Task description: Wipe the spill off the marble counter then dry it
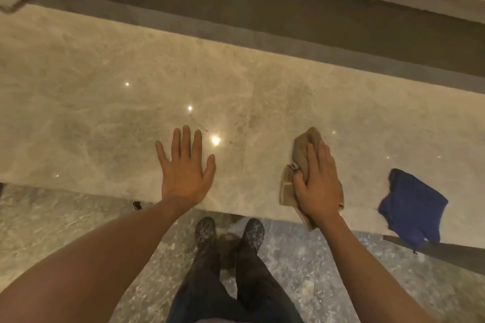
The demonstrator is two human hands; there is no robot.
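Marble counter (91, 92) fills the middle band of the frame from left to right, beige with pale cloudy veining and a polished face that throws back several bright points of light near the centre. Close to the largest glint, at centre frame, a thin dark streak and a few small specks (203, 127) mark the stone; whether they are liquid or veining cannot be told. A faint darker, duller patch lies on the marble above the right hand. The left hand (185, 169) lies flat on the counter just left of centre, palm down, fingers straight and spread apart, holding nothing. The right hand (319, 183) sits right of centre near the counter's front edge, pressing down on a crumpled tan cloth (301, 149); its fingers lie fairly straight over the cloth while the thumb curls in against the folds at the left side. The cloth bunches out beyond the fingertips toward the upper part of the frame and hangs slightly past the counter's edge below the wrist. A blue cloth (412, 204) lies rumpled at the right edge, well apart from the tan one, draping over the front edge. Below, dark trousers and shoes (228, 233) stand on a speckled floor.
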